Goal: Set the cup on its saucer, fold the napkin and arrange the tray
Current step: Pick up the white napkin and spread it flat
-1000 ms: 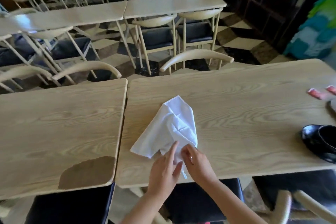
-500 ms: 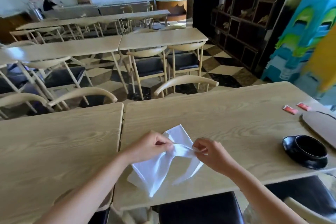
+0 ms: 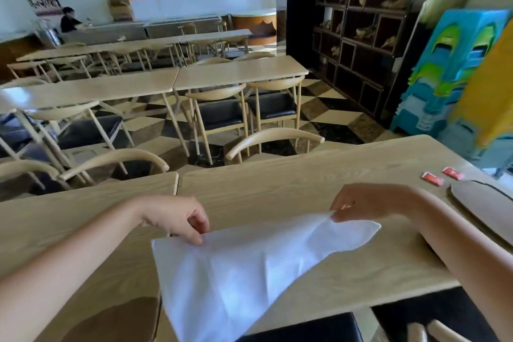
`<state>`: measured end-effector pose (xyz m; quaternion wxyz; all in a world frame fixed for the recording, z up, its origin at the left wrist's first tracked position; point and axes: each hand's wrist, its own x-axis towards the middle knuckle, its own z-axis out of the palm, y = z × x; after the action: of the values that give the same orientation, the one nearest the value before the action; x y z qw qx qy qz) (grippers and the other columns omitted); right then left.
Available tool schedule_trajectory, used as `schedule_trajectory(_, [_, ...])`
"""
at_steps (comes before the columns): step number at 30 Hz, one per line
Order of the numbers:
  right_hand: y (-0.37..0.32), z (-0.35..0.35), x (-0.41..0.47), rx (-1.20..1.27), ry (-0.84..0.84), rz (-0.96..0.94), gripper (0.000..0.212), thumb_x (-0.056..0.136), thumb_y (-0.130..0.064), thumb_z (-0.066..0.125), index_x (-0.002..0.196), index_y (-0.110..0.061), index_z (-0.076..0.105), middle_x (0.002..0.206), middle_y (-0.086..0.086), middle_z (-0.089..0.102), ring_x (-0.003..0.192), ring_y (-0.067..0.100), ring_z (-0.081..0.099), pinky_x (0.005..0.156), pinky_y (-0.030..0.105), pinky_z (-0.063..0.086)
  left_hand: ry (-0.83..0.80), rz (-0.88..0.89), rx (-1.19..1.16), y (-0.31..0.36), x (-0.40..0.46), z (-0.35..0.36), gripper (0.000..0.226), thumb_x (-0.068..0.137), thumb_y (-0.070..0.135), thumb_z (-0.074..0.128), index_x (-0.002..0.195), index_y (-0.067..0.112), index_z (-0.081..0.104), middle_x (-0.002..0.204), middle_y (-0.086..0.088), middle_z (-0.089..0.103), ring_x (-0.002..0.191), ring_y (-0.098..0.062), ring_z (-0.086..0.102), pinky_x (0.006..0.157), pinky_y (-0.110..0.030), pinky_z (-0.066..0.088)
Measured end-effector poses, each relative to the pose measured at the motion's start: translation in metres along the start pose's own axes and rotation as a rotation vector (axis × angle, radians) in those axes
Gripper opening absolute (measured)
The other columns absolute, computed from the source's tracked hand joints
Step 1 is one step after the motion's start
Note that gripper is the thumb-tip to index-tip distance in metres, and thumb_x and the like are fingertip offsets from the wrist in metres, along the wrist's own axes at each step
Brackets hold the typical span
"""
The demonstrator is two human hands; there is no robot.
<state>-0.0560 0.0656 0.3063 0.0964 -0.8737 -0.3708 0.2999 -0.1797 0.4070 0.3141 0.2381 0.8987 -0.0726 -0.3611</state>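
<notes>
A white napkin [image 3: 236, 272] is stretched wide above the wooden table [image 3: 291, 183], sagging down over the near edge. My left hand [image 3: 177, 218] pinches its upper left edge. My right hand [image 3: 361, 201] pinches the top edge further right, and a loose corner sticks out past it. The oval wooden tray [image 3: 483, 205] lies at the table's right edge, partly cut off. The cup and saucer are hidden behind my right forearm or out of frame.
Two small red sachets [image 3: 441, 176] lie on the table behind the tray. A second table [image 3: 69, 219] adjoins on the left, with a worn brown patch at its near corner. Chairs stand across the table, black seats below me.
Both hands have lifted the napkin off the table and moved apart, spreading it wide. The view has tilted up, and the cup and saucer have dropped out of sight.
</notes>
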Motion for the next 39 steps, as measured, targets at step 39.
schedule_trajectory(39, [0.192, 0.237, 0.109, -0.364, 0.698, -0.258, 0.042, 0.061, 0.013, 0.070, 0.099, -0.004, 0.072, 0.107, 0.010, 0.072, 0.098, 0.029, 0.068, 0.079, 0.050, 0.054, 0.977, -0.100, 0.275, -0.078, 0.207, 0.245, 0.022, 0.057, -0.007, 0.075, 0.061, 0.009, 0.061, 0.070, -0.002, 0.065, 0.058, -0.019, 0.063, 0.065, -0.024, 0.040])
